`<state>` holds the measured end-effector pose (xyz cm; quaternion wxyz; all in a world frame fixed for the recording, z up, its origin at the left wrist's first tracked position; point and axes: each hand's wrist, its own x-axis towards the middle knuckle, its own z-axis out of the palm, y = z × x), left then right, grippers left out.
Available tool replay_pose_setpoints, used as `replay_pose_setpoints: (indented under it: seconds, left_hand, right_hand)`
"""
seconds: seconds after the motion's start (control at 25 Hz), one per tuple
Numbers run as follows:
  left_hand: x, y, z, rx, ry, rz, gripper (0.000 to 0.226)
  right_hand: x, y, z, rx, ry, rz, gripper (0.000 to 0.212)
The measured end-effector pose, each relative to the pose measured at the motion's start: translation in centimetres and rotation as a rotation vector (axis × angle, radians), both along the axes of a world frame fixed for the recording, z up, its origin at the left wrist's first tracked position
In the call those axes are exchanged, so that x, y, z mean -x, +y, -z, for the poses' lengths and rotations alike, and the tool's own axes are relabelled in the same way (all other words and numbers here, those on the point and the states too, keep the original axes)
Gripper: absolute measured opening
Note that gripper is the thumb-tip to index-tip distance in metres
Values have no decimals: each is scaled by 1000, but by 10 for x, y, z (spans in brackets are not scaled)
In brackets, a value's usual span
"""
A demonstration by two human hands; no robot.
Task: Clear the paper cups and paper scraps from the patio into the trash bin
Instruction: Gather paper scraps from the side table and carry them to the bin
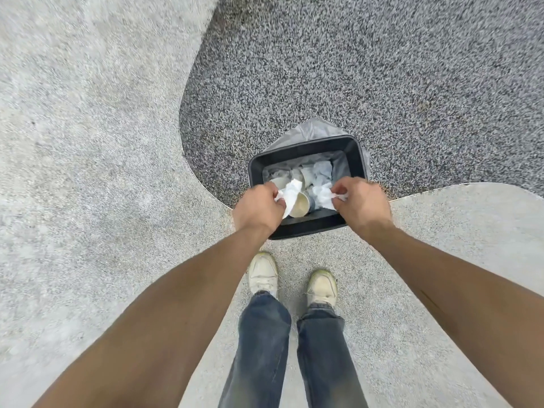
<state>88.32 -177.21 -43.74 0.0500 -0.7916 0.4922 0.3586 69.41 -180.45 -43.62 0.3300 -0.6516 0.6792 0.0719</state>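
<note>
A black rectangular trash bin (350, 148) with a clear liner stands on the patio just ahead of my feet. Inside it lie paper cups (300, 205) and crumpled white paper (321, 172). My left hand (259, 209) is over the bin's near left corner, shut on a white paper scrap (290, 193). My right hand (363, 204) is over the near right side, pinching a crumpled white scrap (323, 195). Both scraps hang above the bin's opening.
The ground is light pebbled concrete (88, 142) with a curved patch of dark speckled gravel surface (353, 69) behind the bin. My white shoes (263, 273) and jeans stand right behind the bin. No litter shows on the visible ground.
</note>
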Motion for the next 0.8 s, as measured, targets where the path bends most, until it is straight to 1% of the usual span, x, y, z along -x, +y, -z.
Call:
replay_pose_setpoints:
  seconds: [0.08, 0.2, 0.28, 0.4, 0.48, 0.6, 0.72, 0.8]
  left_hand:
    - [-2, -4, 7, -14, -18, -1, 25]
    - [-8, -3, -2, -24, -5, -1, 33]
    - [-11, -4, -20, -13, 14, 4, 31]
    - [-13, -7, -61, 71, 34, 51, 31]
    - [-10, -10, -103, 158, 51, 122, 33]
    - [-3, -15, -179, 273, 69, 261, 43]
    - [9, -27, -273, 370, -31, 506, 55]
    - [20, -35, -339, 396, -61, 572, 62]
  right_hand:
    - [2, -2, 6, -10, -10, 12, 29]
    - [6, -4, -6, 2, -11, -44, 42]
    - [10, -7, -24, 42, 26, -86, 47]
    - [19, -13, -64, 103, 41, -114, 51]
    - [28, -15, -108, 157, 20, -127, 54]
    - [44, -15, -186, 295, 11, -164, 58]
    - [67, -20, -282, 383, 76, -215, 63]
    - [84, -21, -346, 439, 107, -212, 65]
